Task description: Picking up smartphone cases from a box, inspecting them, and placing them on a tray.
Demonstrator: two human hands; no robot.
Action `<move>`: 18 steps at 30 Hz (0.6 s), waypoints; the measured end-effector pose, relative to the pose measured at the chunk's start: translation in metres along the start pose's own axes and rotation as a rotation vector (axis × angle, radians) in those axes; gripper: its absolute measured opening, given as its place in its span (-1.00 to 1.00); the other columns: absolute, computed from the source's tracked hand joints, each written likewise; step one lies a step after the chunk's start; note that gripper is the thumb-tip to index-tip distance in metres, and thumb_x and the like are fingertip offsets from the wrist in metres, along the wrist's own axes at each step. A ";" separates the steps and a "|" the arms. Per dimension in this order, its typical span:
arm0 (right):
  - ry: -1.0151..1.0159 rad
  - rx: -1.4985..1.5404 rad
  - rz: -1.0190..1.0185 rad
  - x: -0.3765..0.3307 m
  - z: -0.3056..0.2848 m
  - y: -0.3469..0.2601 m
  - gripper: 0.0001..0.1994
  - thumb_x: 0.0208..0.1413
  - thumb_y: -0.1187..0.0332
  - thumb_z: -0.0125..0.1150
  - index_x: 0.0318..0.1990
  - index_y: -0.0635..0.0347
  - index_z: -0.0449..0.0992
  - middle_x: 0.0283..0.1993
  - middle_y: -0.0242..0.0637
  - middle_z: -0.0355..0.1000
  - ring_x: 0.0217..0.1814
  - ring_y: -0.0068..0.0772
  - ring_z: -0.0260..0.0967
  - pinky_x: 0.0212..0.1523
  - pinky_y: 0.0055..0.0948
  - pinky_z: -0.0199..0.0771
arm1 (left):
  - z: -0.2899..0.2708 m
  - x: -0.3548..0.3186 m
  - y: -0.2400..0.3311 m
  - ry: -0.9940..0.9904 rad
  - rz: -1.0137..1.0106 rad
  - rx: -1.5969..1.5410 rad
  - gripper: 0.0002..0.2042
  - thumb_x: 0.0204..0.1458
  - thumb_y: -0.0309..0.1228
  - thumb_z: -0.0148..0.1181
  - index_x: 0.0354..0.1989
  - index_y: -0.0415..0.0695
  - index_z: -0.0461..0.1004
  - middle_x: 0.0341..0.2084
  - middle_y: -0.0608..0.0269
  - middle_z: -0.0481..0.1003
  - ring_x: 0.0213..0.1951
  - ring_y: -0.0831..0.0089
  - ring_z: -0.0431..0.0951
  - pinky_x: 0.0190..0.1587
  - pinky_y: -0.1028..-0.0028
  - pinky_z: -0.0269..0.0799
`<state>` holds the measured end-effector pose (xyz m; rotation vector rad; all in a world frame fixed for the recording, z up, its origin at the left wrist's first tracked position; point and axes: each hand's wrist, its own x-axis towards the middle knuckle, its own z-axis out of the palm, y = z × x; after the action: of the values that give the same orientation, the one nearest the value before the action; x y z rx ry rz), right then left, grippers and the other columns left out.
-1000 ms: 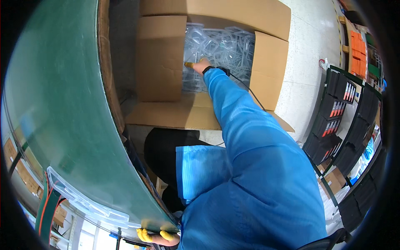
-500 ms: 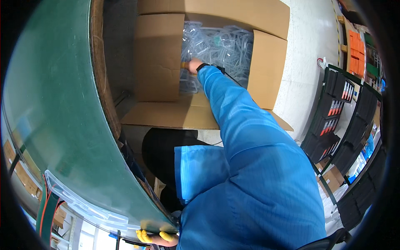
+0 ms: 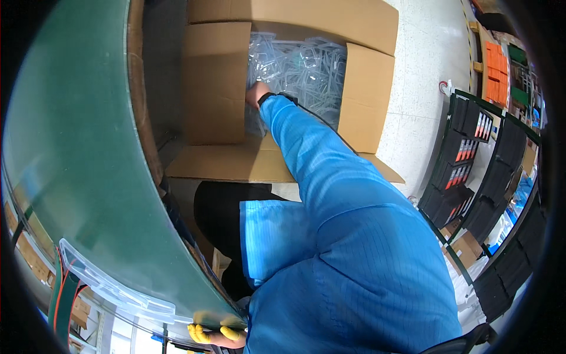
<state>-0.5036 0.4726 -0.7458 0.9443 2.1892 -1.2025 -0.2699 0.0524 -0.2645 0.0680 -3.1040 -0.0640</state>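
Note:
My right hand [image 3: 257, 94] reaches down into an open cardboard box [image 3: 215, 82], close to its left flap. Inside the box lies a heap of clear plastic pieces [image 3: 300, 74], thin-walled and tangled together. The fingers of that hand are out of sight among the pieces, so what they hold, if anything, does not show. A dark band circles the wrist. At the lower edge, my left hand [image 3: 223, 337] rests at the green tabletop [image 3: 82, 147] with its fingers apart; yellow covers sit on the fingertips. A clear plastic tray-like piece [image 3: 118, 289] lies on the tabletop nearby.
The table's edge [image 3: 137, 88] runs along the left of the box. To the right stands a rack with black bins [image 3: 454, 159]; orange bins [image 3: 495, 71] are farther back. A dark cord [image 3: 321, 120] runs from my right wrist. Pale floor [image 3: 413, 76] lies between box and rack.
My right hand has moved slightly left and deeper beside the left flap; its fingers no longer show. The whole view has shifted a little. My left hand stays at the table.

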 end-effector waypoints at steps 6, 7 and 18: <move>0.154 0.210 0.096 -0.042 -0.054 0.019 -0.42 -0.14 -0.02 0.39 -0.18 0.41 0.56 -0.20 0.14 0.53 -0.12 0.09 0.50 -0.09 -0.24 0.47 | -0.002 0.010 0.004 0.033 0.140 -0.115 -0.34 0.15 0.07 -0.13 0.13 -0.35 0.20 0.14 -0.21 0.18 0.20 -0.04 0.20 0.23 0.01 0.08; 0.177 0.263 0.031 -0.050 -0.064 0.028 -0.48 -0.12 0.08 0.42 -0.15 0.39 0.56 -0.20 0.05 0.55 -0.15 -0.05 0.51 -0.09 -0.27 0.47 | -0.002 0.011 0.003 0.044 0.173 -0.134 -0.36 0.17 0.04 -0.10 0.13 -0.37 0.20 0.13 -0.23 0.19 0.17 -0.07 0.23 0.21 0.01 0.11; 0.459 0.565 -0.008 -0.154 -0.181 0.049 -0.53 -0.09 0.24 0.44 -0.06 0.38 0.53 -0.12 -0.02 0.55 -0.10 -0.14 0.52 -0.06 -0.26 0.49 | -0.020 0.016 0.016 0.016 0.174 -0.235 -0.52 0.17 -0.23 0.03 0.12 -0.37 0.23 0.15 -0.18 0.21 0.19 -0.08 0.21 0.24 0.07 0.07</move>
<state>-0.3787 0.5942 -0.5764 1.5690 2.2106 -1.8039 -0.2854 0.0664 -0.2437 -0.2061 -3.0453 -0.4188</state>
